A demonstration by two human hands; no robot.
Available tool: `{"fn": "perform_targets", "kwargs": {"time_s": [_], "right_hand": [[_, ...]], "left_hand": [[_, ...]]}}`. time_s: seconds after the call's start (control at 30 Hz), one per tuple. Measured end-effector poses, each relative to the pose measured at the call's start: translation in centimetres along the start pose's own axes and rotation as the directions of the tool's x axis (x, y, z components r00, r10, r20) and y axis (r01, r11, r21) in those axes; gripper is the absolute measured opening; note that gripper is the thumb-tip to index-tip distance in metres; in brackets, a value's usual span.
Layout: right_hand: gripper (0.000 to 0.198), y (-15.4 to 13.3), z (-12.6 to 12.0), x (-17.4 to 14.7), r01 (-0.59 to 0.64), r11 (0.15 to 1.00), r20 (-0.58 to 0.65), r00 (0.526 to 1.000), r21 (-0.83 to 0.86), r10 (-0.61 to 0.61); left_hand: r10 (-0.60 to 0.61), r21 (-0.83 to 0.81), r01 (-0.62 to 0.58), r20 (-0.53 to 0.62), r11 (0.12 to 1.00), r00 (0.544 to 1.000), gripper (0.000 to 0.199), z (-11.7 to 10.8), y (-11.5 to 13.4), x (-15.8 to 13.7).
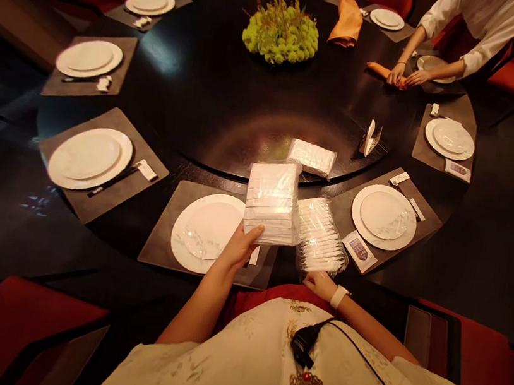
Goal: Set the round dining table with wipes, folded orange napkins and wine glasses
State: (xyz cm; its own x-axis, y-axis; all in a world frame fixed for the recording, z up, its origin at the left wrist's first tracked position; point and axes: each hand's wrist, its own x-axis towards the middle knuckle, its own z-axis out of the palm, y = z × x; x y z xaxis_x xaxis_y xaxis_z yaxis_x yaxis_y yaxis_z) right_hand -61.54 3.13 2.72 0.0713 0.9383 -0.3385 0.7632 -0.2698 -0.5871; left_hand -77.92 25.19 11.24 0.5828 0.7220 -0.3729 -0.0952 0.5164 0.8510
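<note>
My left hand [246, 245] is closed on a pack of white packets [271, 201] wrapped in clear plastic, its thumb over the lower left corner. The pack is raised in front of a white plate [206, 233] and hides its right edge. At the near table edge my right hand [320, 284] has its fingers curled at the lower end of a second wrapped pack of white packets [321, 236]. Its fingertips are partly hidden there. Another wrapped pack [312, 157] lies just beyond, on the turntable's near rim.
Stacked plates on grey placemats ring the dark round table [229, 118]. A green floral centrepiece [282, 33] and an orange folded napkin [346, 21] stand on the turntable. At far right a co-worker's hands [404, 76] handle an orange cloth [380, 71]. A printed packet [359, 251] lies right.
</note>
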Motion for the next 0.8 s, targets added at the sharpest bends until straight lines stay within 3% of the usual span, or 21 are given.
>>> {"fn": "perform_targets", "kwargs": {"time_s": [0.07,0.13,0.17,0.2,0.27,0.3,0.33,0.4,0.47,0.53,0.57,0.67,0.73,0.8], "right_hand": [[0.007,0.0,-3.3,-0.3,0.054,0.997,0.105,0.993,0.059,-0.060],[0.019,-0.4,-7.4,-0.2,0.075,0.976,0.121,0.988,0.204,-0.101],[0.028,-0.7,-9.5,0.1,0.057,0.949,0.023,0.997,0.311,-0.068],[0.033,-1.0,-11.5,0.5,0.043,0.913,-0.169,0.985,0.405,0.029],[0.046,-1.8,-14.5,1.6,0.112,0.839,-0.508,0.835,0.532,0.210],[0.061,-2.2,-15.3,2.2,0.177,0.787,-0.581,0.771,0.591,0.262],[0.074,-2.5,-15.8,2.8,0.244,0.710,-0.588,0.756,0.661,0.287],[0.078,-2.9,-15.5,3.7,0.291,0.465,-0.456,0.840,0.836,0.294],[0.064,-3.1,-14.2,4.1,0.199,0.197,-0.252,0.922,0.960,0.295],[0.052,-3.3,-12.5,4.0,0.084,0.021,-0.087,0.948,0.996,0.306],[0.050,-3.5,-11.9,3.9,0.048,-0.029,-0.036,0.951,0.998,0.307],[0.045,-4.6,-11.1,3.5,0.039,-0.059,-0.018,0.945,0.997,0.325],[0.044,-5.6,-11.6,3.3,0.090,0.004,-0.086,0.927,0.996,0.365],[0.044,-6.6,-12.4,3.0,0.135,0.114,-0.169,0.907,0.984,0.387]], "left_hand": [[0.049,0.077,-0.050,0.008,0.996,0.999,0.071,0.4,-0.4,-0.4],[0.093,0.181,-0.099,0.041,0.979,0.995,0.066,0.9,-0.9,-1.0],[0.103,0.234,-0.116,0.069,0.965,0.992,0.063,1.2,-1.3,-1.4],[0.106,0.283,-0.131,0.102,0.950,0.989,0.058,1.6,-1.6,-1.9],[0.099,0.380,-0.160,0.175,0.911,0.980,0.051,2.4,-2.4,-3.1],[0.091,0.427,-0.177,0.213,0.887,0.973,0.048,2.9,-2.7,-3.9],[0.079,0.469,-0.195,0.256,0.862,0.964,0.047,3.3,-3.0,-4.6],[0.021,0.516,-0.219,0.363,0.828,0.931,0.050,3.9,-3.2,-6.0],[-0.080,0.503,-0.200,0.481,0.841,0.873,0.050,4.3,-2.8,-6.8],[-0.138,0.467,-0.154,0.531,0.871,0.836,0.046,4.5,-1.8,-6.7],[-0.117,0.457,-0.148,0.502,0.877,0.857,0.045,4.5,-1.2,-6.3],[0.127,0.471,-0.242,0.263,0.848,0.956,0.038,4.9,1.0,-4.1],[0.277,0.507,-0.326,0.173,0.798,0.945,0.039,5.4,2.6,-2.5],[0.317,0.546,-0.382,0.214,0.746,0.924,0.040,6.2,4.0,-1.2]]}}
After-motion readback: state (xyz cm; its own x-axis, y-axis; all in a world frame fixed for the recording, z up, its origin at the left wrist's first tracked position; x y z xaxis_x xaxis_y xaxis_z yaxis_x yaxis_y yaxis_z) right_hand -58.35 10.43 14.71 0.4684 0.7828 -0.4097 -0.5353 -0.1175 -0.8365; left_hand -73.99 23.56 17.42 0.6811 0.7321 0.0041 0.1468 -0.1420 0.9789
